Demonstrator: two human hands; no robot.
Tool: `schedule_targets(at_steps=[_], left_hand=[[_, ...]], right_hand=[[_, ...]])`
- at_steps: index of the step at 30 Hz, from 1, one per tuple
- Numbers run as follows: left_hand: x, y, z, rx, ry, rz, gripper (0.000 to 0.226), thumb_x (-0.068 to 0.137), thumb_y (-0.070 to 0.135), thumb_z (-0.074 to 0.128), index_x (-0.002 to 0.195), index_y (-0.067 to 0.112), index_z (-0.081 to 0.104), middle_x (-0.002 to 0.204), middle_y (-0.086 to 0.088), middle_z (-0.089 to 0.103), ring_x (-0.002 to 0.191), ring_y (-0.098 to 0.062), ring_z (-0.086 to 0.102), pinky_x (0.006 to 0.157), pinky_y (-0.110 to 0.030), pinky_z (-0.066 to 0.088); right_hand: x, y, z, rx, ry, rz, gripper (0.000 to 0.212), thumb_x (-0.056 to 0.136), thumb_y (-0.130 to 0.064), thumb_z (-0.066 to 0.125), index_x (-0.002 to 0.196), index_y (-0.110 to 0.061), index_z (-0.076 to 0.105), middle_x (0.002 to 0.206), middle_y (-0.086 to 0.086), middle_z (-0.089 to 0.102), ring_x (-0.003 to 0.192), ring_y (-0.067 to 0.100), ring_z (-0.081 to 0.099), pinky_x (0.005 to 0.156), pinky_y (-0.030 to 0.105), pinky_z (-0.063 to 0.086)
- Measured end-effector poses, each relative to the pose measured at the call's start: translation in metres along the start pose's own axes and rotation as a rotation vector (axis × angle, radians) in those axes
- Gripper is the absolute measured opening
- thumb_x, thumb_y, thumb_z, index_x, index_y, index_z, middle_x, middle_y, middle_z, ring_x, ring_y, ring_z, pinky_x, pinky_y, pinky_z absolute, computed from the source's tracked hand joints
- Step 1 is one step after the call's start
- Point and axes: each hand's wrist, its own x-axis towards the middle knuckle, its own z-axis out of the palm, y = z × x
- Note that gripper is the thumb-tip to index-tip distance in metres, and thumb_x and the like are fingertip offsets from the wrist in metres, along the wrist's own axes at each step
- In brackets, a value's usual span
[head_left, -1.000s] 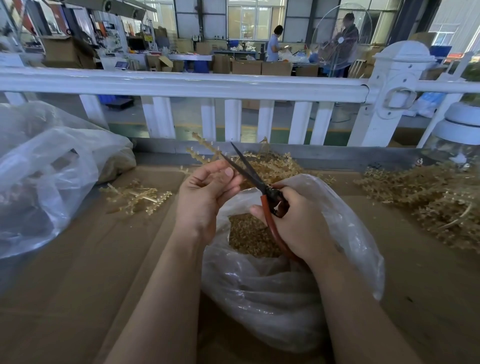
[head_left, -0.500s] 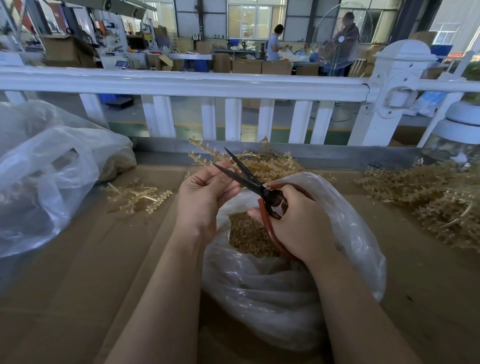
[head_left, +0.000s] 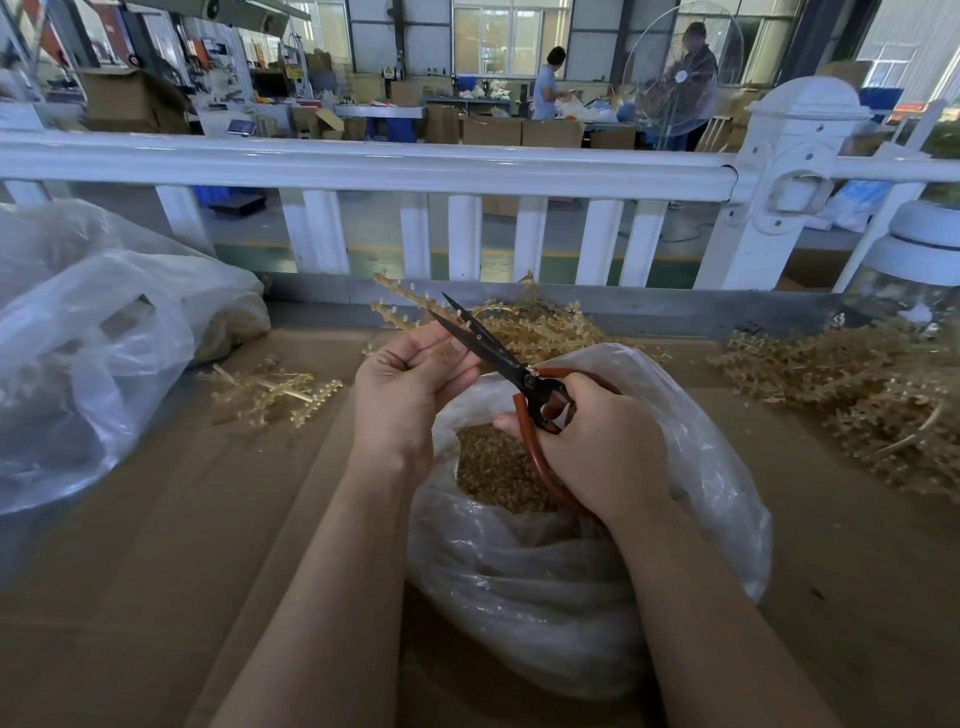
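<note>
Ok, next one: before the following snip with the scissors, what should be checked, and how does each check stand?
1. Grip: the right hand holds the scissors by the red handles: ok.
2. Piece: the left hand holds the sprig up at the blades: ok.
3. Safety: its fingers clear of the blades: cannot tell, they lie right beside them.
4. Catch: the bag sits open beneath both hands, cut pieces inside: ok.
5. Supply: a pile of sprigs lies on the right: ok.
</note>
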Motion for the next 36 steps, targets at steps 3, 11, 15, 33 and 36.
schedule_targets(at_steps=[3, 11, 15, 33, 36], left_hand=[[-0.0017, 0.0021, 0.0018, -0.014, 0.001, -0.012, 0.016, 0.078, 0.011, 0.07, 0.094, 0.007, 0.073, 0.089, -0.009, 0.077, 0.081, -0.018, 0.074, 0.072, -0.024, 0.059], [-0.0034, 0.0054, 0.0038, 0.035, 0.056, -0.027, 0.017, 0.091, 0.008, 0.065, 0.079, 0.013, 0.076, 0.079, -0.009, 0.076, 0.07, -0.015, 0.073, 0.062, -0.021, 0.057], [-0.0044, 0.0082, 0.0046, 0.071, 0.057, -0.016, 0.03, 0.092, 0.009, 0.065, 0.067, 0.017, 0.078, 0.071, -0.006, 0.074, 0.064, -0.012, 0.071, 0.058, -0.02, 0.056], [-0.0078, 0.0069, 0.0102, 0.085, 0.01, -0.033, 0.023, 0.093, 0.007, 0.064, 0.074, 0.015, 0.075, 0.076, -0.007, 0.075, 0.066, -0.012, 0.07, 0.06, -0.02, 0.055], [-0.0087, 0.0079, 0.0104, 0.083, 0.002, -0.04, 0.024, 0.093, 0.007, 0.063, 0.074, 0.016, 0.075, 0.077, -0.007, 0.075, 0.068, -0.013, 0.071, 0.06, -0.021, 0.055]], right_hand=[[-0.0003, -0.0008, -0.0011, 0.031, 0.012, -0.011, 0.074, 0.07, -0.088, 0.041, 0.088, -0.022, 0.068, 0.072, -0.017, 0.062, 0.064, 0.003, 0.058, 0.059, 0.016, 0.047], [-0.0001, -0.001, -0.0039, 0.105, -0.019, -0.018, 0.07, 0.07, -0.085, 0.05, 0.096, -0.024, 0.072, 0.074, -0.021, 0.061, 0.07, 0.002, 0.06, 0.066, 0.016, 0.048], [-0.0004, -0.002, -0.0047, 0.119, -0.013, -0.025, 0.074, 0.068, -0.087, 0.044, 0.094, -0.023, 0.071, 0.073, -0.021, 0.059, 0.07, 0.004, 0.061, 0.064, 0.018, 0.05], [-0.0014, 0.0006, -0.0007, 0.206, -0.003, -0.026, 0.074, 0.069, -0.089, 0.046, 0.096, -0.024, 0.07, 0.081, -0.026, 0.056, 0.067, -0.007, 0.052, 0.065, 0.008, 0.041], [-0.0008, -0.0001, 0.0001, 0.216, -0.011, -0.021, 0.079, 0.068, -0.09, 0.045, 0.1, -0.023, 0.071, 0.083, -0.027, 0.056, 0.072, -0.004, 0.056, 0.067, 0.011, 0.044]])
